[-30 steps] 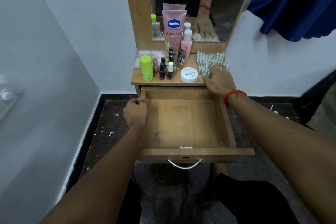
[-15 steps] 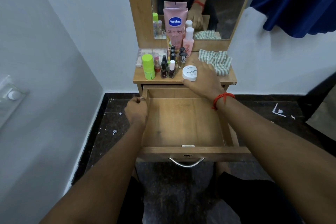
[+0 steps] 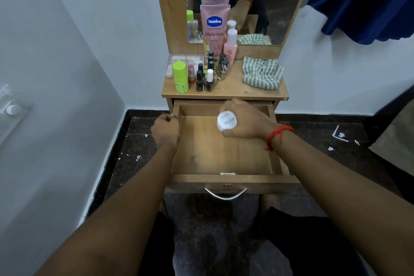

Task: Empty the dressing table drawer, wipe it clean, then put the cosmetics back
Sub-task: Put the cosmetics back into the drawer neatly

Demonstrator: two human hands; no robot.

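Right hand (image 3: 246, 122): we clasp the white jar (image 3: 226, 121) above the drawer (image 3: 224, 157), restocking.
Left hand (image 3: 167, 129): fingers grip its side, probably steadying.

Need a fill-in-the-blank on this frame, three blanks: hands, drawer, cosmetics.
1. The right hand holds a round ____ jar over the open wooden drawer.
2. The left hand grips the drawer's ____ side wall.
3. The tall pink tube standing against the mirror reads ____.

Missing words: white; left; Vaseline.
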